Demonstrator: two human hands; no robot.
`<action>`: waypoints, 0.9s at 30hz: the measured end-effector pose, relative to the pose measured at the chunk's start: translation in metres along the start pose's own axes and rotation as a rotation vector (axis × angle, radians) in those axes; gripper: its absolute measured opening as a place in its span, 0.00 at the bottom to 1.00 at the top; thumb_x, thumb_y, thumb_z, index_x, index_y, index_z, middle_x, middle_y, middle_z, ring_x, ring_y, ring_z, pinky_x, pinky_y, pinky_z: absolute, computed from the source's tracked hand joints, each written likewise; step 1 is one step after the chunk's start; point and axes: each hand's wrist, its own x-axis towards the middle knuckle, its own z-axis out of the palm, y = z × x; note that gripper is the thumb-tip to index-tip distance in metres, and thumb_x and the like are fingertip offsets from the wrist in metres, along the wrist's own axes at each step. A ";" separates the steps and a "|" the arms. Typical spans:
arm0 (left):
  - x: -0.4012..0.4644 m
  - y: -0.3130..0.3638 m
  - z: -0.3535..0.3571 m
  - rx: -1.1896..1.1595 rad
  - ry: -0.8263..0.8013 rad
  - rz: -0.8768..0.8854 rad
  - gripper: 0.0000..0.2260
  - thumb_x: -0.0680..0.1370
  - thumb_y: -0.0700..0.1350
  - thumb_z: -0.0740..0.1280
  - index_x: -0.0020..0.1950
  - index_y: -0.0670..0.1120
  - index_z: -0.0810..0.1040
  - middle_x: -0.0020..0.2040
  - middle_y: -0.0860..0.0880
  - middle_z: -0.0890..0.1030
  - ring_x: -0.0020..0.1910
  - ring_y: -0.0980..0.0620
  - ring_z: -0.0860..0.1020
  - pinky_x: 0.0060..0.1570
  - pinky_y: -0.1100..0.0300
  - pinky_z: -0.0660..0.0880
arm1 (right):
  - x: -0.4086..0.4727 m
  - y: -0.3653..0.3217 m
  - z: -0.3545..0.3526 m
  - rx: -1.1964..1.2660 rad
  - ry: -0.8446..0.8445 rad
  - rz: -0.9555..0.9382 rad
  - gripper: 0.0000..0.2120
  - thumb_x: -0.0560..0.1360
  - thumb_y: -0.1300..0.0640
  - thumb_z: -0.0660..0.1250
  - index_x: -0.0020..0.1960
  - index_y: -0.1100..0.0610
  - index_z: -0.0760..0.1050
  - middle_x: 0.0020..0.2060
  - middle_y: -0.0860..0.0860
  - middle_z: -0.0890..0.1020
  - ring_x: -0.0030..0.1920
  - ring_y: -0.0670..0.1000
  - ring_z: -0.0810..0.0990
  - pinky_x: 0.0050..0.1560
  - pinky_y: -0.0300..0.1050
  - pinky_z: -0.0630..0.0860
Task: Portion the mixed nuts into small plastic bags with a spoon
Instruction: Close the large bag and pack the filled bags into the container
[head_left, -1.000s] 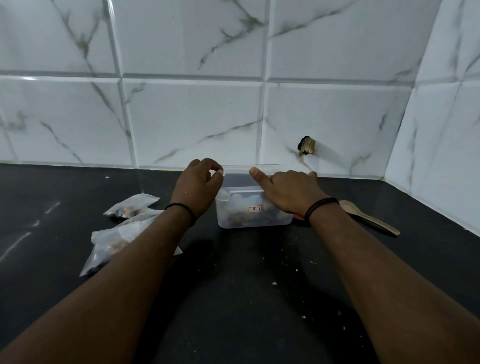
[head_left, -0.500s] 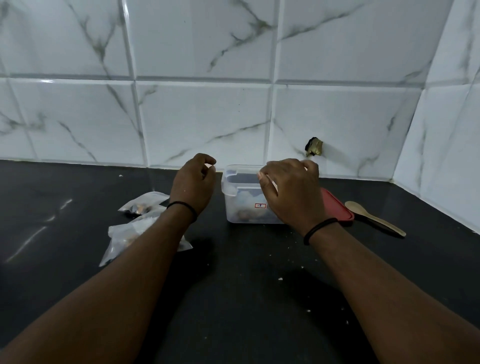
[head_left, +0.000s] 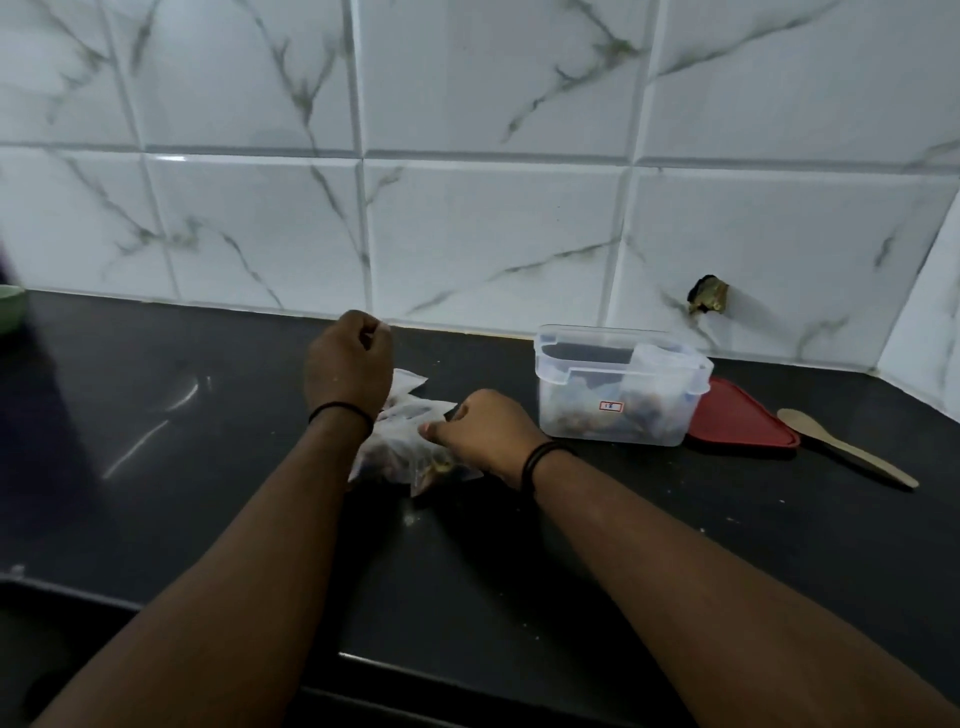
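While the right hand pinches the small clear nut-filled plastic bags and the left hand hovers fisted, empty, picking one bag out seems next.

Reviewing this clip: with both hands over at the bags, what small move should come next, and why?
Probably the right hand lifts one bag from the pile toward the open container. Its fingers already touch the bags, the wooden spoon lies untouched beside the red lid, and the left hand holds nothing.

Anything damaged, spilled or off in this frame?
Yes. The wall tile has a broken hole above the container. Pale crumbs are scattered on the black counter. The red lid is off, lying beside the container.
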 end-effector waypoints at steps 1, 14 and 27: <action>0.001 0.000 0.000 0.021 -0.016 0.007 0.08 0.77 0.48 0.64 0.41 0.47 0.78 0.39 0.49 0.79 0.42 0.46 0.77 0.42 0.56 0.72 | 0.004 0.000 0.003 0.035 -0.001 0.026 0.18 0.70 0.45 0.72 0.32 0.58 0.74 0.29 0.53 0.76 0.33 0.52 0.76 0.32 0.42 0.70; -0.003 0.002 0.016 0.236 -0.352 0.113 0.19 0.79 0.54 0.64 0.29 0.49 0.69 0.28 0.51 0.72 0.29 0.53 0.71 0.29 0.61 0.61 | -0.010 0.020 -0.072 0.304 0.813 -0.219 0.07 0.76 0.57 0.70 0.46 0.55 0.72 0.35 0.46 0.79 0.38 0.49 0.81 0.37 0.41 0.76; 0.007 -0.003 0.004 0.536 -0.632 0.093 0.16 0.73 0.61 0.69 0.34 0.51 0.74 0.36 0.53 0.76 0.43 0.49 0.77 0.43 0.58 0.73 | 0.042 0.076 -0.111 0.004 0.561 0.149 0.12 0.69 0.49 0.66 0.42 0.58 0.74 0.31 0.51 0.76 0.38 0.56 0.78 0.33 0.41 0.64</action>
